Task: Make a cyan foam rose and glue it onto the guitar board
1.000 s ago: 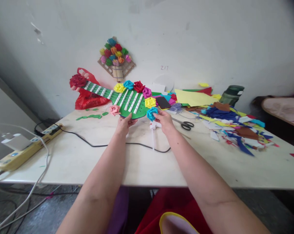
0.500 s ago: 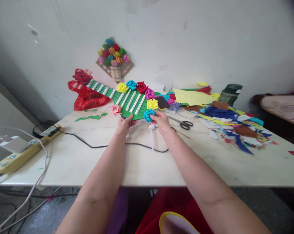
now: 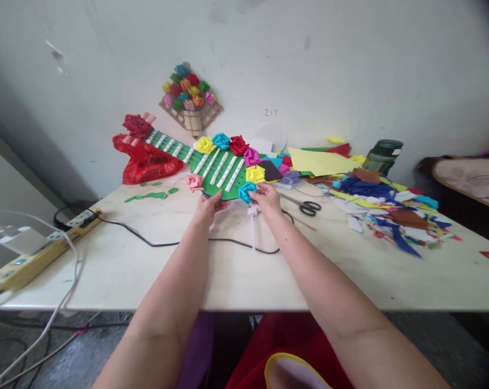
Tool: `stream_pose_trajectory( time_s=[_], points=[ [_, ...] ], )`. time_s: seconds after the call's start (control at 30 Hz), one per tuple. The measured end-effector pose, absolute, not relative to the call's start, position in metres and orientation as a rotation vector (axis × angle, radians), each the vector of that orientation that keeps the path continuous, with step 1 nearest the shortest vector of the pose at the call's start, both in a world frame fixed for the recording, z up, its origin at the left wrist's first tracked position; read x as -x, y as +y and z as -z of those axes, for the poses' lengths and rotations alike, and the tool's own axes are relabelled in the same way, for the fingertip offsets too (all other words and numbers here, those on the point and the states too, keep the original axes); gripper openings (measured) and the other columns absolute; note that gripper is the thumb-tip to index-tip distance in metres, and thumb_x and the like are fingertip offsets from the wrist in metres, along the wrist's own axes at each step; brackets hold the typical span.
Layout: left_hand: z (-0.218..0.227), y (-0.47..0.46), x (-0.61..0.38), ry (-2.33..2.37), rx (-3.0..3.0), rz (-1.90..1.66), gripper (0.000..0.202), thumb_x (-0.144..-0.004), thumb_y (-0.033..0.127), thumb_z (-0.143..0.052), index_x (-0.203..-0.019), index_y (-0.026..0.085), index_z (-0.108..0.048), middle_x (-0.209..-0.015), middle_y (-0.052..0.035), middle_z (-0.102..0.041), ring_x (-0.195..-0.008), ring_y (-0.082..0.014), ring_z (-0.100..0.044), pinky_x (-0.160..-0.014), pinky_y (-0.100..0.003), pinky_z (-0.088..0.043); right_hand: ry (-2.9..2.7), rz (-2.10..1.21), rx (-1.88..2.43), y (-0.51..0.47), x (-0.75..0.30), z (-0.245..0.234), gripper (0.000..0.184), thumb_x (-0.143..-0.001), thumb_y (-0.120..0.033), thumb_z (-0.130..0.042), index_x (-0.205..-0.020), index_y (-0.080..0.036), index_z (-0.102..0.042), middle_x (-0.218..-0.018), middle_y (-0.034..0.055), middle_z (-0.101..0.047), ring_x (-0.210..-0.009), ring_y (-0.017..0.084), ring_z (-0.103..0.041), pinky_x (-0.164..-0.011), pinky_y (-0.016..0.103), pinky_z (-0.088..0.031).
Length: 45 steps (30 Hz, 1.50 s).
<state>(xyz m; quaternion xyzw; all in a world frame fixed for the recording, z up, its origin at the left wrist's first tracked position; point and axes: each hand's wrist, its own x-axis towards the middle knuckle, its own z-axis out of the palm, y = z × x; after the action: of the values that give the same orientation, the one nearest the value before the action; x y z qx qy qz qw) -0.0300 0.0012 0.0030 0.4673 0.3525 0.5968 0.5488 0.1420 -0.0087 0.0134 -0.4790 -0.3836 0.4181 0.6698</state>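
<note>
A green paper guitar point(image 3: 207, 188) with white strips and thin strings is held tilted above the table, its neck pointing up to the left. Colourful paper roses edge its body, and a dark red one sits at the head. My left hand point(image 3: 209, 207) grips the lower edge, thumb on the green face. At the lower right edge, my right hand point(image 3: 267, 201) pinches a blue paper rose point(image 3: 247, 192), fingers closed on its side. Just below that rose is a white glue gun point(image 3: 253, 211), partly hidden by my right hand.
Black-handled scissors point(image 3: 309, 208) and a heap of paper scraps point(image 3: 406, 216) lie to the right, near a green bottle point(image 3: 384, 156). A red plastic bag point(image 3: 149, 165), green paper leaves point(image 3: 153, 195) and a power strip point(image 3: 45, 251) are on the left. A black cable point(image 3: 159, 245) crosses the table.
The guitar has shifted very slightly to the right, and its head has tipped a little. Both hands keep their hold in nearly the same place.
</note>
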Motion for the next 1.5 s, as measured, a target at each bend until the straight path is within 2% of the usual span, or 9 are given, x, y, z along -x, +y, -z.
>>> stream_pose_trajectory(
  time_s=[0.77, 0.93, 1.1, 1.33, 1.5],
  points=[
    [-0.003, 0.002, 0.030, 0.835, -1.119, -1.411, 0.040, -0.064, 0.035, -0.073, -0.092, 0.012, -0.054, -0.068, -0.0048, -0.066, -0.055, -0.0153, -0.065, -0.052, -0.023, -0.051, -0.966, -0.734, 1.203, 0.005, -0.143, -0.001, 0.052, -0.052, -0.023, -0.072, -0.100, -0.017, -0.052, -0.073, -0.0044, -0.056, -0.058, 0.012, -0.056, -0.057, 0.027, -0.049],
    [-0.005, 0.000, 0.028, 0.841, -1.111, -1.426, 0.039, -0.064, 0.034, -0.073, -0.090, 0.012, -0.053, -0.065, -0.0035, -0.065, -0.053, -0.0147, -0.063, -0.050, -0.022, -0.050, -0.947, -0.627, 1.217, 0.006, -0.143, 0.000, 0.065, -0.052, -0.024, -0.072, -0.111, -0.017, -0.046, -0.071, -0.0047, -0.057, -0.059, 0.012, -0.057, -0.061, 0.027, -0.048],
    [-0.005, 0.000, 0.028, 0.850, -1.107, -1.439, 0.037, -0.063, 0.033, -0.073, -0.087, 0.013, -0.054, -0.063, -0.0029, -0.064, -0.051, -0.0141, -0.062, -0.049, -0.022, -0.049, -0.948, -0.615, 1.214, -0.003, -0.140, -0.008, 0.076, -0.055, -0.020, -0.070, -0.124, -0.018, -0.036, -0.067, -0.0067, -0.054, -0.053, 0.012, -0.055, -0.055, 0.024, -0.047],
    [-0.005, 0.001, 0.028, 0.857, -1.087, -1.467, 0.036, -0.060, 0.033, -0.075, -0.083, 0.013, -0.054, -0.062, -0.0012, -0.063, -0.048, -0.0126, -0.060, -0.048, -0.023, -0.048, -0.970, -0.608, 1.219, -0.014, -0.138, -0.017, 0.078, -0.057, -0.017, -0.066, -0.128, -0.020, -0.034, -0.067, -0.0060, -0.054, -0.055, 0.011, -0.053, -0.054, 0.022, -0.045],
    [-0.005, 0.001, 0.028, 0.842, -1.078, -1.490, 0.037, -0.057, 0.032, -0.076, -0.081, 0.013, -0.054, -0.061, -0.0002, -0.062, -0.046, -0.0117, -0.059, -0.048, -0.023, -0.048, -1.011, -0.553, 1.258, -0.012, -0.139, -0.014, 0.077, -0.058, -0.018, -0.066, -0.129, -0.017, -0.035, -0.068, -0.0047, -0.055, -0.056, 0.011, -0.054, -0.056, 0.022, -0.045]
  ],
)
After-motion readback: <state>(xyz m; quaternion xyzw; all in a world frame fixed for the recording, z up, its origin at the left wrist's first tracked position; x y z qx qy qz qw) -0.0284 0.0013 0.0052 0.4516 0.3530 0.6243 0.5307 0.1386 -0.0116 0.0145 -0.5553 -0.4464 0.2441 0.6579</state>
